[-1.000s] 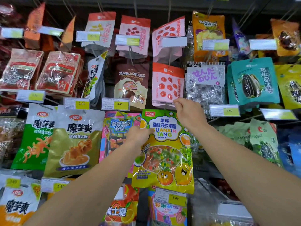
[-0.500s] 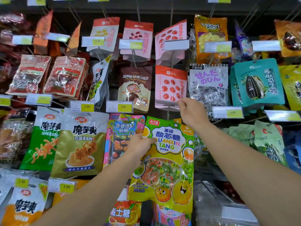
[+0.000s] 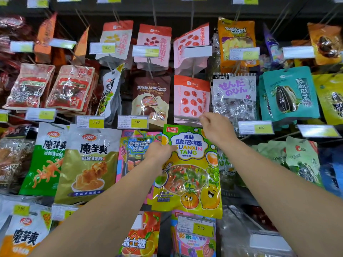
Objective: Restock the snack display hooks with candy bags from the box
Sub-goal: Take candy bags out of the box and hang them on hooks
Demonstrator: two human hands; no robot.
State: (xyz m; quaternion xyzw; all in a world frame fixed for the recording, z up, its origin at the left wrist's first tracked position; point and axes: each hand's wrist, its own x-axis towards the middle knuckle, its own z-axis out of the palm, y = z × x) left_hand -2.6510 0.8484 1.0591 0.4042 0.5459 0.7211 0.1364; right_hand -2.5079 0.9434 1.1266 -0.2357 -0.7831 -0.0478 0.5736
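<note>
A yellow-green fruit candy bag (image 3: 191, 175) hangs upright in the middle of the display. My left hand (image 3: 159, 152) grips the bag's upper left edge, thumb on the front. My right hand (image 3: 217, 129) is just above the bag's top right corner. Its curled fingers pinch the right end of the clear tag holder (image 3: 185, 119) on the hook, under the pink bag (image 3: 191, 97). The hook's tip and the bag's hang hole are hidden by my right hand.
Snack bags crowd the hooks on every side: a pink-blue gummy bag (image 3: 135, 149) to the left, a brown chocolate bag (image 3: 150, 97) above, a clear candy bag (image 3: 233, 95) to the upper right. A yellow 5.00 price tag (image 3: 196, 227) juts out below. The box is out of view.
Half a second ago the candy bag hung lower and tilted; now it is higher and straighter under the tag holder. Both hands have kept their holds.
</note>
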